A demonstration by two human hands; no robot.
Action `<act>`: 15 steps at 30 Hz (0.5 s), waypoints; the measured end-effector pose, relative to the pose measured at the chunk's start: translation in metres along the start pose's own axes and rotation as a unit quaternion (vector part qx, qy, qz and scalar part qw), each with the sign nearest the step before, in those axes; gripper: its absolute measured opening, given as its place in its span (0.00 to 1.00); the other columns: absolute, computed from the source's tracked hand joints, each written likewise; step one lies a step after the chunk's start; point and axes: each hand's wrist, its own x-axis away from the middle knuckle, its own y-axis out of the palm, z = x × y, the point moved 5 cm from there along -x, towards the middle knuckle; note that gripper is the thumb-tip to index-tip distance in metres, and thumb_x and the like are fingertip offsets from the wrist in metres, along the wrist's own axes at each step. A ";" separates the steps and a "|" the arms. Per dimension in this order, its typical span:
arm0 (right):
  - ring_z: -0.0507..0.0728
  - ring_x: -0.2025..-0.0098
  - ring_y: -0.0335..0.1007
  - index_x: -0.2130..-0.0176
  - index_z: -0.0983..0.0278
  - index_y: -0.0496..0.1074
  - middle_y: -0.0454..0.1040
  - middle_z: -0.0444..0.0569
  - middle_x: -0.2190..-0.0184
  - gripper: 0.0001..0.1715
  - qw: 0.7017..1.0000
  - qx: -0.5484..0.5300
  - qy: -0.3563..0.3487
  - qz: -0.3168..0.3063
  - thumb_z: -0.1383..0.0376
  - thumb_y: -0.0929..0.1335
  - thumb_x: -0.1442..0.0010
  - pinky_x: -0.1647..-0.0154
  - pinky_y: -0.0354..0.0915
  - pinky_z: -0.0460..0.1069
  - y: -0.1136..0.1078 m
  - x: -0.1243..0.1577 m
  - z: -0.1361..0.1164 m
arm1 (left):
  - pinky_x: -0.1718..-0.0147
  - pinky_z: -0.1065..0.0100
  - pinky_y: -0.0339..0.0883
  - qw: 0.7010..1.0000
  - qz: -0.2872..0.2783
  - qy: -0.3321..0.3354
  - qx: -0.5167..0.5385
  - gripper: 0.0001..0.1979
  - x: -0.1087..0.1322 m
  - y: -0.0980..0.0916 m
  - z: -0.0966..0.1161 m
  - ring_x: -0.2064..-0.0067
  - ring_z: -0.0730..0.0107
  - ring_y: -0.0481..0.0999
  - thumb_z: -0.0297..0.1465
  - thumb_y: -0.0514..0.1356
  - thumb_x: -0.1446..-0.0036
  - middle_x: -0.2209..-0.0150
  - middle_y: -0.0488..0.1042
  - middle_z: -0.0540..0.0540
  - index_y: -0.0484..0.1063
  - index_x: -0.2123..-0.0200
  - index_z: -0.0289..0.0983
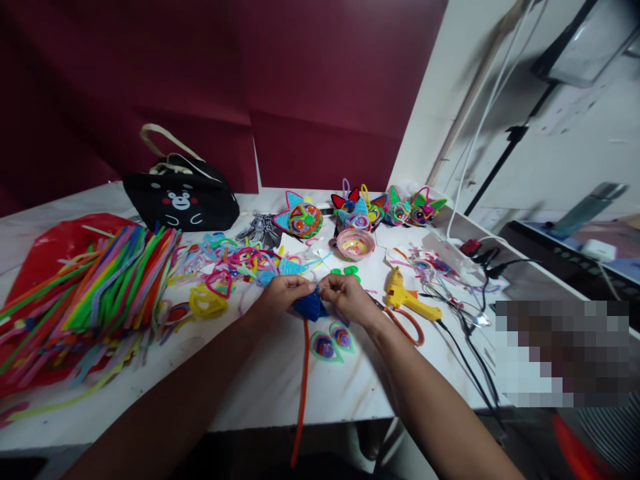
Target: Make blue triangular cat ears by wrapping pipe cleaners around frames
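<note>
I see the left hand [286, 293] and the right hand [349, 297] meet above the bench [250, 390], pinching a dark-blue fuzzy piece [309, 307] between them. An orange pipe cleaner [303, 393] runs from beneath it past the bench's near edge. Just to its right I have two eye-shaped coils [326, 349], then a yellow glue gun [409, 300]; left lies a pipe-cleaner bundle [117, 287], and colourful cat heads [303, 220] stand behind.

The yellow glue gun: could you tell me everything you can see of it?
The glue gun has a yellow, plastic-looking body with a short, darker nozzle pointing away from the person. It lies on the white table, right of the right hand, with no hand on it. Its handle slants right and nearer; a black cord leaves its end. An orange loop lies close by; whether they touch is unclear.
</note>
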 end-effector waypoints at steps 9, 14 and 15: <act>0.47 0.79 0.53 0.76 0.66 0.66 0.62 0.40 0.82 0.11 1.000 -0.012 0.028 -0.007 0.60 0.66 0.49 0.78 0.51 0.43 0.002 0.000 0.007 | 0.82 0.73 0.56 0.999 0.014 0.013 -0.026 0.16 0.000 0.001 0.001 0.82 0.78 0.63 0.41 0.66 0.59 0.83 0.67 0.52 0.72 0.74 0.34; 0.47 0.80 0.56 0.76 0.67 0.67 0.66 0.41 0.82 0.12 0.989 -0.117 0.080 -0.037 0.59 0.68 0.52 0.78 0.53 0.44 0.005 -0.001 0.012 | 0.78 0.72 0.60 0.999 0.015 0.021 -0.030 0.17 -0.003 0.000 -0.002 0.78 0.74 0.69 0.41 0.66 0.58 0.77 0.73 0.48 0.72 0.73 0.33; 0.47 0.80 0.58 0.76 0.67 0.68 0.67 0.42 0.82 0.12 0.986 -0.134 0.088 -0.039 0.60 0.69 0.53 0.77 0.55 0.44 0.004 -0.001 0.012 | 0.77 0.72 0.60 0.999 0.018 0.028 -0.035 0.16 -0.002 0.000 -0.001 0.77 0.74 0.69 0.41 0.66 0.58 0.76 0.74 0.47 0.72 0.73 0.33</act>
